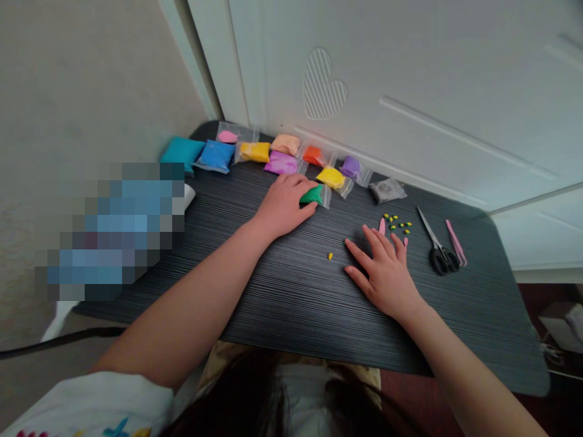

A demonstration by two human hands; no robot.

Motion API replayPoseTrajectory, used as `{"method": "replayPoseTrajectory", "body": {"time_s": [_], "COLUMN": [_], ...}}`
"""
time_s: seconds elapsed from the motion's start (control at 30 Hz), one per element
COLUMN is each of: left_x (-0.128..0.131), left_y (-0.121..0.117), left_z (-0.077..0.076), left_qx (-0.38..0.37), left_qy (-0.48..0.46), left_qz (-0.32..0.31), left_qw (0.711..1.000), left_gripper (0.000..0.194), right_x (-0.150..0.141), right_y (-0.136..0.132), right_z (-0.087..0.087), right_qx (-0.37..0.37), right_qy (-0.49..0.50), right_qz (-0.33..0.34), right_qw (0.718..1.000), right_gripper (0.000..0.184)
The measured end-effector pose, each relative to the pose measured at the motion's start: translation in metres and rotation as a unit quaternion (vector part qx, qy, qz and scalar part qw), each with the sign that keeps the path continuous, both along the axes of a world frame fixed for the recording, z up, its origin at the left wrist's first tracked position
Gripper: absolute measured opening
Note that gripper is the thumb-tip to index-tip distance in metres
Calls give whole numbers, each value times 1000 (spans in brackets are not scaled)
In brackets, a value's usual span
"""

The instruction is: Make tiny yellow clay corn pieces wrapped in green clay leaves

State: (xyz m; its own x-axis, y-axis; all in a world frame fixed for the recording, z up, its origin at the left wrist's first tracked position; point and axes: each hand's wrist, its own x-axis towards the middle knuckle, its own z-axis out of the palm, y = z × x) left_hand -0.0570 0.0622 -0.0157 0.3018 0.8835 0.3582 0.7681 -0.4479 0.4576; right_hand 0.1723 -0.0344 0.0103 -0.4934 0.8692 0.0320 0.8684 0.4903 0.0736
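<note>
My left hand point(288, 203) is closed around a small zip bag of green clay point(313, 195), thumb at its near edge and fingers over the far side. The bag's clear end sticks out to the right. My right hand point(386, 273) lies palm down on the dark table with its fingers spread. At its index fingertip is a tiny green bit point(345, 241). A small yellow piece point(330, 256) lies between the hands. Beyond the right fingers are several little yellow-and-green pieces point(401, 225) and a pink tool point(382, 226), partly hidden by that hand.
Black-handled scissors point(439, 258) and pink tweezers point(455, 243) lie on the right. Along the back sit several clay bags, among them blue point(215, 156), yellow point(331, 177), purple point(350, 166) and grey point(387, 190). A blurred-out object point(122, 224) stands at the left edge.
</note>
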Motion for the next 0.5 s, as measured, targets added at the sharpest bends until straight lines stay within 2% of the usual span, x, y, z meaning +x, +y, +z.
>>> {"method": "replayPoseTrajectory", "body": {"time_s": [0.17, 0.5], "left_x": [1, 0], "left_y": [0, 1], "left_z": [0, -1], "left_qx": [2, 3], "left_qy": [4, 5], "left_qz": [-1, 1], "left_qw": [1000, 1000], "left_gripper": [38, 38], "right_x": [-6, 7], "right_y": [5, -2], "right_z": [1, 1], "right_qx": [-2, -13], "right_qy": [8, 1], "right_qz": [4, -1], "right_qw": [1000, 1000], "right_gripper": [46, 46]}}
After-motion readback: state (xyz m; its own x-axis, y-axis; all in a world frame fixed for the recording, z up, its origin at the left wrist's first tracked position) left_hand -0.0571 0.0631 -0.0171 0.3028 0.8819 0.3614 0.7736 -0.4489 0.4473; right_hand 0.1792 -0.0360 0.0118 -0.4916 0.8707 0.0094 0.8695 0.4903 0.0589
